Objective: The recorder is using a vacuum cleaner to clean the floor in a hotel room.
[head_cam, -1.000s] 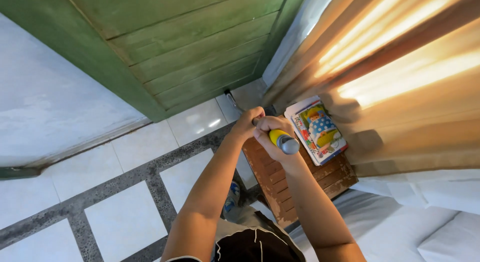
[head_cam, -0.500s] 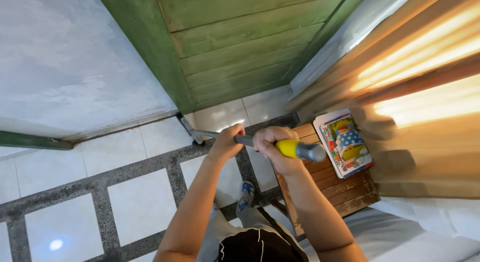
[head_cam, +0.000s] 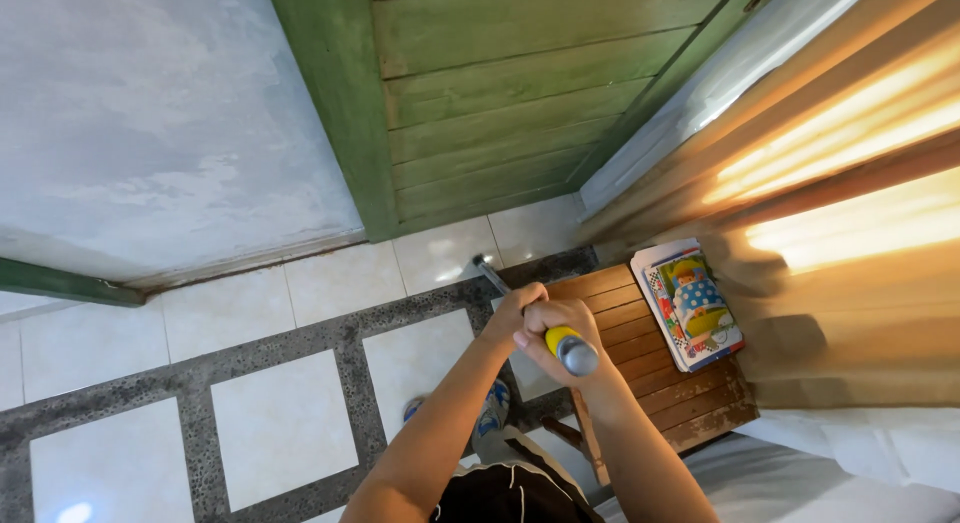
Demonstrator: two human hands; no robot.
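Two bare hands meet at the middle of the view, both wrapped around one long tool with a yellow grip, a silver end cap and a thin dark metal shaft (head_cam: 560, 343). The right hand (head_cam: 557, 328) is clenched tight around the yellow grip, fingers curled over it, with the silver cap poking out toward 5 o'clock. The left hand (head_cam: 512, 318) sits just ahead of it, touching it, closed over the place where the shaft leaves the grip.

The tool's long axis runs on a slant from 5 o'clock up to 11 o'clock. Its cap end is nearest the camera; its slim shaft points away to 11 o'clock and ends over the pale square floor tiles with speckled grey borders (head_cam: 290, 423), close to the foot of the green painted plank door (head_cam: 500, 103). Whether the tip touches the floor cannot be told.

At 3 o'clock of the hands, just beside them, stands a low brown slatted wooden stool (head_cam: 690, 383), and on its far end lies a colourful picture book with a checkered border (head_cam: 690, 308). At 1 o'clock hangs an orange-brown curtain lit by sunlight (head_cam: 850, 183). At 10 o'clock rises a worn grey plastered wall (head_cam: 150, 113). Below the forearms, at 6 o'clock, a blue sandal (head_cam: 490, 408) shows on the floor.
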